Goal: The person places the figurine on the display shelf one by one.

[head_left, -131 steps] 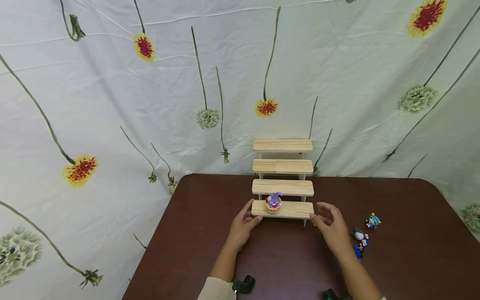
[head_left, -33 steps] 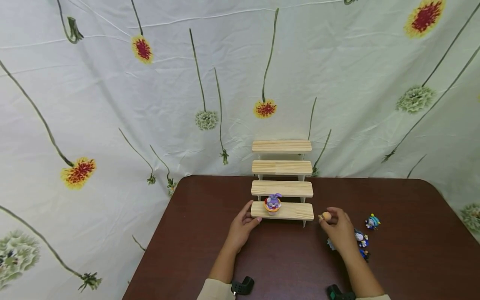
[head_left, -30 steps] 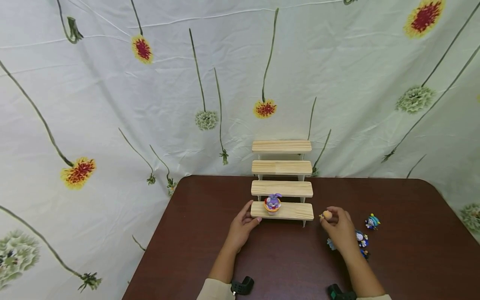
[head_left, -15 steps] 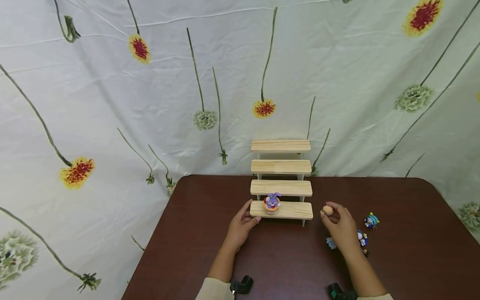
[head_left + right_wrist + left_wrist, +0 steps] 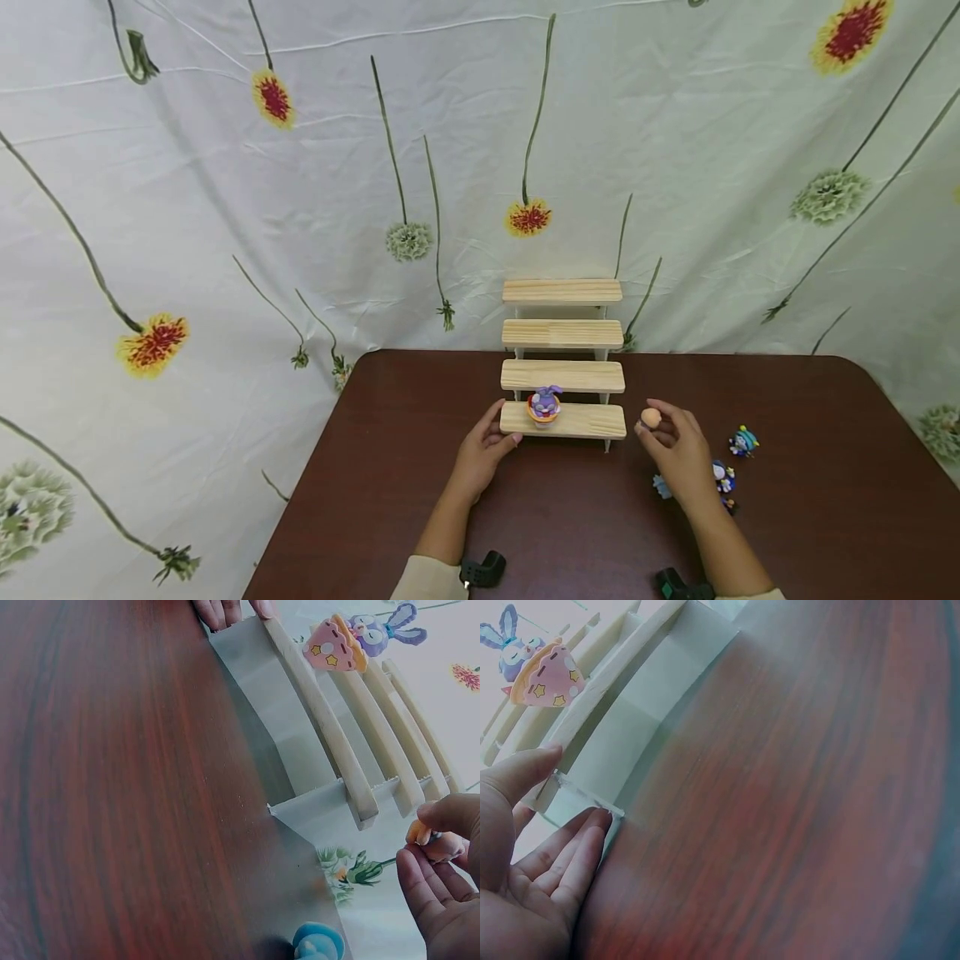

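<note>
Orange, tiny and light, the toy (image 5: 650, 417) sits pinched in my right hand (image 5: 678, 454) just right of the wooden steps (image 5: 562, 421); I judge it hard and slippery. My left hand (image 5: 482, 454) rests relaxed against them.
</note>
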Tool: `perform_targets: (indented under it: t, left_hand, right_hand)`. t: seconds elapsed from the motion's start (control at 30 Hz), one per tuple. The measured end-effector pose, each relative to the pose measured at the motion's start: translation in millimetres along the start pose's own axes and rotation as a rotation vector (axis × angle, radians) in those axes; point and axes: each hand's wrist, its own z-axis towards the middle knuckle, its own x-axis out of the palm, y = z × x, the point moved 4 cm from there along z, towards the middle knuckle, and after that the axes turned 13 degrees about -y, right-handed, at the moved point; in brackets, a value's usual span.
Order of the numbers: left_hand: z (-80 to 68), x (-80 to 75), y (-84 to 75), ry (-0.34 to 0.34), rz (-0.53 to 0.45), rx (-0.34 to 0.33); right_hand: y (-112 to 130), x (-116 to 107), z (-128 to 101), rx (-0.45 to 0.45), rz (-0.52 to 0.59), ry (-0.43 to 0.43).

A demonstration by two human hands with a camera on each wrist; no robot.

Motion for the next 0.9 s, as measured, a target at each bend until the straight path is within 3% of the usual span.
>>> perform_targets:
  t: [0.2,0.4,0.63,0.9]
  left_hand:
    - [0.3,0.0,0.2,-0.004,-0.005,0.0]
    - [1.3,0.3,1.8,-0.001,-0.003,-0.004]
    - [1.1,-0.6,0.0,0.002,-0.006,0.0]
    - [0.1,0.3,1.4,0.003,0.007,-0.004]
  right_hand:
    - [1.8,0.3,-1.6,-0.015,-0.03,-0.002]
    - [5.5,2.0,-3.7,-0.093,-0.06,-0.013]
    - [8.8,4.4,-5.5,-0.155,-0.025,-0.01]
    - [10.9,9.3,-7.1,-0.144,0.033,-0.02]
